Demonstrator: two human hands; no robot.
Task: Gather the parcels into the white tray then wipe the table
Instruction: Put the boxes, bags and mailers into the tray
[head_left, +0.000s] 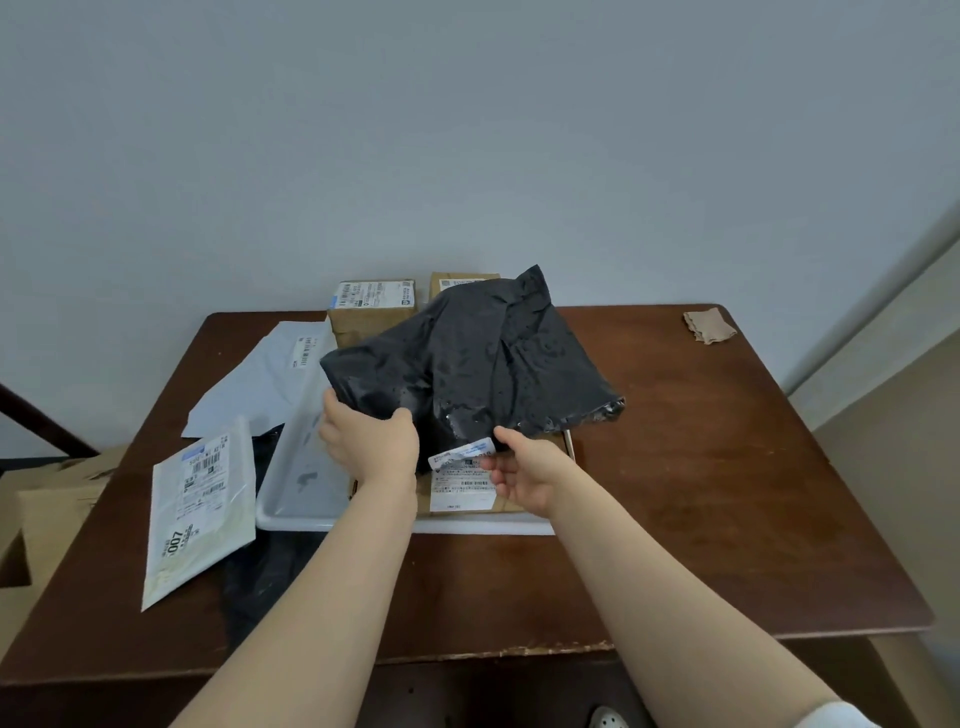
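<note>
Head view: left hand (371, 441) and right hand (524, 473) both grip the black parcel (467, 358) by its near edge, above the white tray (291, 499). It is best lowered flat onto the box (467, 493) inside, corners within the rim.

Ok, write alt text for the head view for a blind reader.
A left hand and right hand hold a black parcel over a white tray on a brown table. A labelled cardboard box lies in the tray; white mailers lie left of it.
</note>
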